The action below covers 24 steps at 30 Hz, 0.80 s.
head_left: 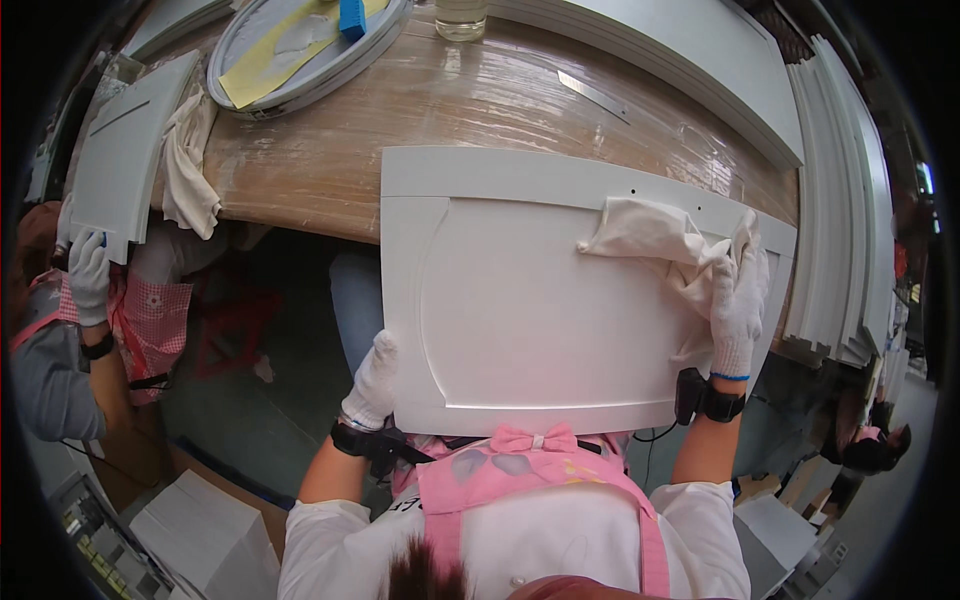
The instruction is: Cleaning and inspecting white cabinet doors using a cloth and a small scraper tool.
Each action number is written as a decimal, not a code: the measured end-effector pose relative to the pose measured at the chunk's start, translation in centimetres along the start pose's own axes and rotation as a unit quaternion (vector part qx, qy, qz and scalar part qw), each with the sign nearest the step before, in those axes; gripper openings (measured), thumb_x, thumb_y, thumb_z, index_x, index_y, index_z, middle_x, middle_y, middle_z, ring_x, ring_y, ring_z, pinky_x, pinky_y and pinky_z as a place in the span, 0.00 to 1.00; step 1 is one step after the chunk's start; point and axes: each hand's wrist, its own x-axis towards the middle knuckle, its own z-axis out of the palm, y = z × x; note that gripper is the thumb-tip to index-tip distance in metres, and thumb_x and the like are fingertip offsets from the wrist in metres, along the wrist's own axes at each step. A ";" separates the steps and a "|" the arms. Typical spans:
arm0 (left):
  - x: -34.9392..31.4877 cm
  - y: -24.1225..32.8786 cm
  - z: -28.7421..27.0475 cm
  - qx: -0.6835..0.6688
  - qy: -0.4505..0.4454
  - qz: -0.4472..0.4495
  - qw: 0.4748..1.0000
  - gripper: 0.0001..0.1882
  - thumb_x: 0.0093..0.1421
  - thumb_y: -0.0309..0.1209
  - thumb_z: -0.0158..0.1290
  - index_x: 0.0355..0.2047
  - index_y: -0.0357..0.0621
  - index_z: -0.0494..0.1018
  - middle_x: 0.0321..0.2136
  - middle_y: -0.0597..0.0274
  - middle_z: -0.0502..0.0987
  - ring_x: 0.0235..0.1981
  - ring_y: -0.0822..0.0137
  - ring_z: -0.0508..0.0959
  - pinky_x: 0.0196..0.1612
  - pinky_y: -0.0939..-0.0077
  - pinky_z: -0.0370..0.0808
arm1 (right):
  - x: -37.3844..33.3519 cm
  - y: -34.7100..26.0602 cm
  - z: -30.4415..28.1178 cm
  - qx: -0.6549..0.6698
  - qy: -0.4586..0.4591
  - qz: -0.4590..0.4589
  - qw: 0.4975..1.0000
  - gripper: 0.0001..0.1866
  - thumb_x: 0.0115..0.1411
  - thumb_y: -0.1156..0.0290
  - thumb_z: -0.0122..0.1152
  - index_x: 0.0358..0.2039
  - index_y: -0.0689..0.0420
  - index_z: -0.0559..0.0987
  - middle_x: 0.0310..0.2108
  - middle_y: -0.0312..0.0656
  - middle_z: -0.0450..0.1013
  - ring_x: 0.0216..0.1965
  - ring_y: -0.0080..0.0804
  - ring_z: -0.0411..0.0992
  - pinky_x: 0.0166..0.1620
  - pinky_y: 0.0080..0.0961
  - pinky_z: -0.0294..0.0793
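Observation:
A white cabinet door panel (520, 310) with a recessed middle leans from my lap onto the edge of a wooden workbench (420, 110). My left hand (372, 382), in a white glove, grips the panel's lower left edge. My right hand (738, 300), also gloved, presses a white cloth (650, 235) against the panel's upper right part. Both wrists wear black bands.
At the left, another person's gloved hand (88, 275) holds a smaller white panel (130, 150). A rag (188, 165) hangs off the bench. An oval grey tray (300, 50) holds yellow paper and a blue block. A clear jar (460, 18) stands behind. Stacked white panels (840, 200) lean at the right.

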 end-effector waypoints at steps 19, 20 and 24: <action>-0.4 0.4 0.2 0.059 0.044 0.042 0.996 0.40 0.71 0.62 0.29 0.50 0.35 0.72 0.39 0.59 0.78 0.40 0.66 0.78 0.46 0.69 0.74 | -3.8 -23.8 7.4 0.050 -0.067 -0.378 0.922 0.30 0.48 0.60 0.70 0.52 0.54 0.77 0.54 0.46 0.67 0.54 0.49 0.68 0.53 0.46 0.68; -0.6 -0.9 -0.6 0.059 0.015 0.019 0.998 0.41 0.70 0.63 0.29 0.51 0.33 0.72 0.42 0.57 0.79 0.43 0.66 0.78 0.48 0.71 0.74 | -3.5 -24.6 7.4 0.050 -0.067 -0.379 0.921 0.30 0.48 0.60 0.70 0.52 0.54 0.77 0.54 0.46 0.67 0.54 0.49 0.68 0.53 0.46 0.68; -0.9 -3.1 -1.2 0.040 -0.017 -0.032 0.999 0.44 0.67 0.66 0.32 0.50 0.32 0.73 0.43 0.58 0.79 0.44 0.68 0.79 0.48 0.74 0.75 | -2.9 -25.5 7.0 0.030 -0.058 -0.370 0.927 0.26 0.50 0.59 0.66 0.50 0.53 0.77 0.49 0.43 0.69 0.49 0.46 0.70 0.49 0.44 0.70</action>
